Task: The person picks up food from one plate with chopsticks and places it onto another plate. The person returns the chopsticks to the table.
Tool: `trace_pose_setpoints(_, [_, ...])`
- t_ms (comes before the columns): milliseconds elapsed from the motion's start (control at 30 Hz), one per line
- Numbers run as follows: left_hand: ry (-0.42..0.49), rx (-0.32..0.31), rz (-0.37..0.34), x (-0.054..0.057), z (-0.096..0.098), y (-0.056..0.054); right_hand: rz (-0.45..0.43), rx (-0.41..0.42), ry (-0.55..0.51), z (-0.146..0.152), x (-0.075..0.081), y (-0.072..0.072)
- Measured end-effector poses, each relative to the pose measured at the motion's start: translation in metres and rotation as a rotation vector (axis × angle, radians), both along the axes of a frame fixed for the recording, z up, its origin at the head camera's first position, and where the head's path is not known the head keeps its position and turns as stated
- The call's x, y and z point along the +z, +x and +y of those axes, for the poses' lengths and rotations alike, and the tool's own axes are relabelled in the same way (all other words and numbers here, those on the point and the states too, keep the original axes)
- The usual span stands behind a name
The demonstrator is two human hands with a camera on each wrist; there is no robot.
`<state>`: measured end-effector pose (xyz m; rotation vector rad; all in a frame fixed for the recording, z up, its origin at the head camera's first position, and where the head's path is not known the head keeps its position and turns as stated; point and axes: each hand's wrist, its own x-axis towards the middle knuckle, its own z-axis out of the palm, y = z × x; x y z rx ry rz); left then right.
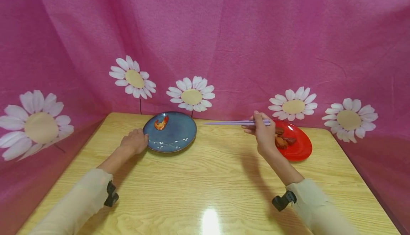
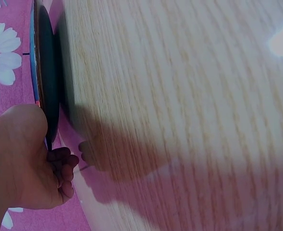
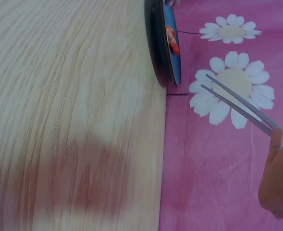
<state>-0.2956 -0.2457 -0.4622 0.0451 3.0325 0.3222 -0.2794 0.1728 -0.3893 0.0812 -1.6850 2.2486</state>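
At the left of the head view, my left hand (image 1: 133, 141) pinches the near-left rim of a blue plate (image 1: 174, 135). The left wrist view has the thumb over the rim and the fingers curled below it. One orange-red shrimp (image 1: 161, 123) lies on the plate's far-left part. My right hand (image 1: 265, 135) holds a pair of lilac chopsticks (image 1: 225, 123) above the table, pointing left towards the plate. Their tips stand slightly apart in the right wrist view, with nothing between them. Behind that hand, a red plate (image 1: 302, 146) bears brown and orange food pieces (image 1: 282, 142), partly hidden.
Both plates stand on a light wooden table (image 1: 192, 178), near its back edge. A pink cloth (image 1: 230, 42) with large white daisies hangs behind and along the sides. Each sleeve cuff carries a black wrist camera.
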Motion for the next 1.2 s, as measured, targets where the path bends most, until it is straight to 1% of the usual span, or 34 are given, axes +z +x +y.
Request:
trace_pose_setpoints(233, [0.007, -0.003, 0.0, 0.002, 0.0, 0.002, -0.016, 0.011, -0.025, -0.026, -0.002, -0.008])
trace_pose_setpoints(433, [0.007, 0.004, 0.0, 0.003, 0.001, 0.002, -0.002, 0.013, -0.04, -0.043, -0.003, -0.015])
trace_pose_setpoints(667, [-0.002, 0.01, 0.007, 0.002, 0.001, 0.001, 0.005, 0.013, -0.015, -0.061, -0.006, -0.018])
trace_pose_setpoints(867, [0.007, 0.011, -0.007, 0.0, 0.0, 0.001, 0.011, 0.017, 0.001, -0.078, -0.009, -0.02])
trace_pose_setpoints(1033, [0.009, 0.014, -0.008, 0.002, 0.0, 0.002, -0.017, 0.021, 0.034, -0.093, -0.011, -0.022])
trace_pose_setpoints(1200, [0.01, 0.013, -0.006, 0.003, 0.001, 0.002, -0.024, 0.026, 0.016, -0.109, -0.015, -0.026])
